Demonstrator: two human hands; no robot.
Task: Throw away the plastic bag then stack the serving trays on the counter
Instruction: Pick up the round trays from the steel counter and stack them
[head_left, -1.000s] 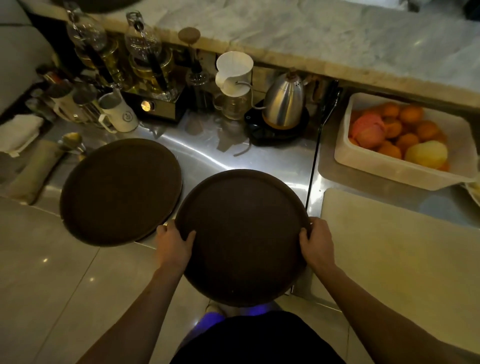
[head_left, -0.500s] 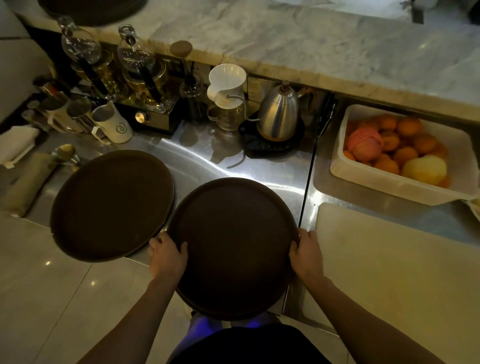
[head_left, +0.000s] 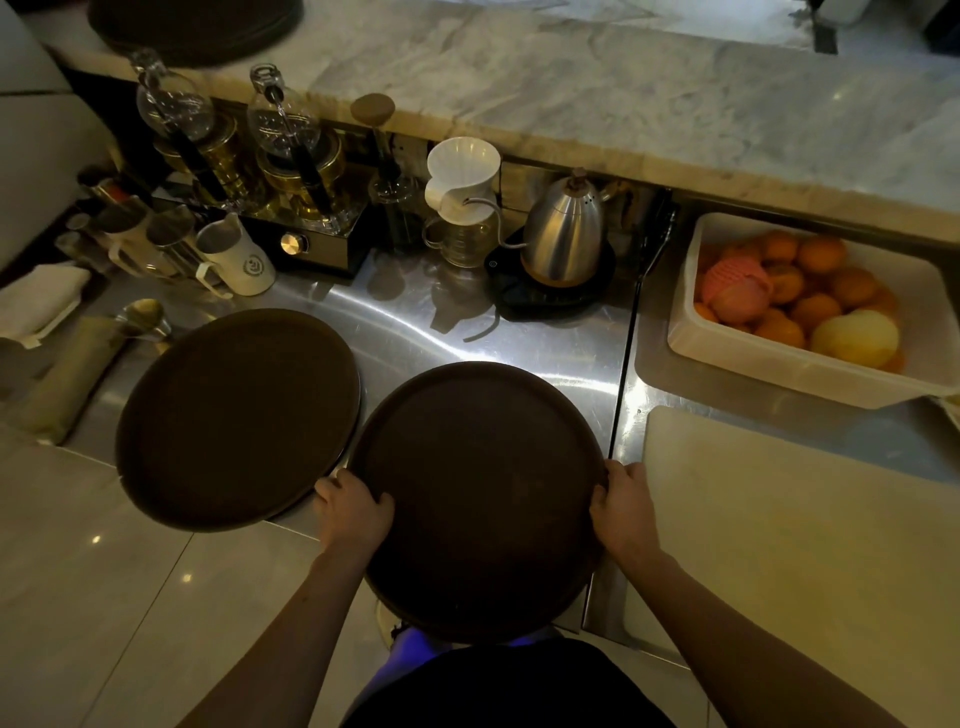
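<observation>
A round dark brown serving tray (head_left: 478, 499) lies half over the front edge of the steel counter (head_left: 545, 358). My left hand (head_left: 353, 512) grips its left rim and my right hand (head_left: 621, 512) grips its right rim. A second identical tray (head_left: 236, 415) lies to its left, its near part also hanging over the counter's edge. More dark trays (head_left: 192, 26) sit stacked on the marble top (head_left: 623, 104) at the far left. No plastic bag is in view.
Behind the trays stand siphon brewers (head_left: 280, 156), pitchers (head_left: 236, 254), a white dripper on a glass server (head_left: 460, 202) and a steel kettle (head_left: 563, 234). A white tub of oranges (head_left: 810, 312) and a pale cutting board (head_left: 795, 530) are at the right.
The view has shifted a little, so the trays appear lower in frame. Both hands keep the same hold on the right tray's rim.
</observation>
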